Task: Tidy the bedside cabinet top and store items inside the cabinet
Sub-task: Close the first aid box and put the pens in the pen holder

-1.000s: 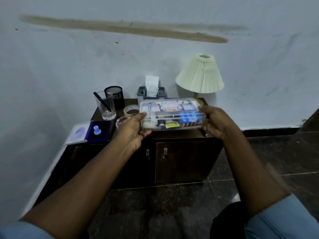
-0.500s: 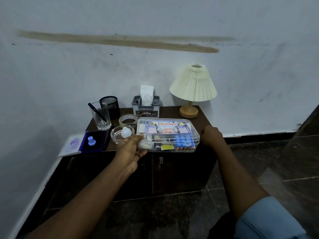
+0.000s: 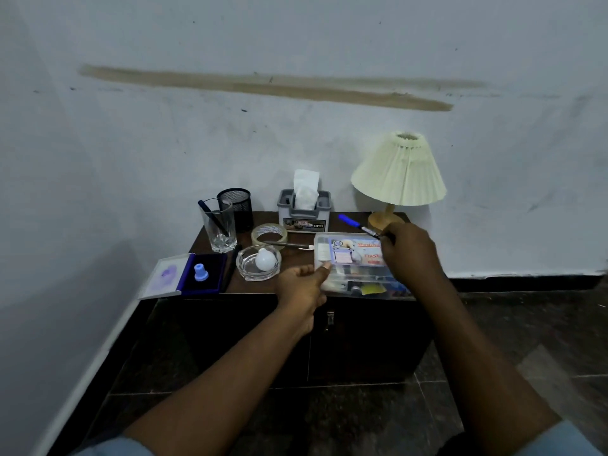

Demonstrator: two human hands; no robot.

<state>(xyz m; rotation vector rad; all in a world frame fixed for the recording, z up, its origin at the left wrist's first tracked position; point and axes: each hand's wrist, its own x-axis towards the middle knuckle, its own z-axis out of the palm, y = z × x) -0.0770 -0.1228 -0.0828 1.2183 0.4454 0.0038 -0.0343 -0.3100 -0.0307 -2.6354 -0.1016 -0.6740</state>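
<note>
Right hand (image 3: 408, 255) has left the first-aid box (image 3: 348, 255) and pinches a blue pen (image 3: 353, 222); left hand (image 3: 301, 284), relaxed, touches the box on the counter (image 3: 292, 258).

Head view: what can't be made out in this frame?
The box: the label's right part is behind the right hand; the contents are blurred through the clear wall.
The blue pen: its lower end is hidden in the right hand's fingers.
The left hand: its fingers are hidden by its own back, so its grip on the box is unclear.
The cabinet: doors shut and dark; the inside is unseen.
</note>
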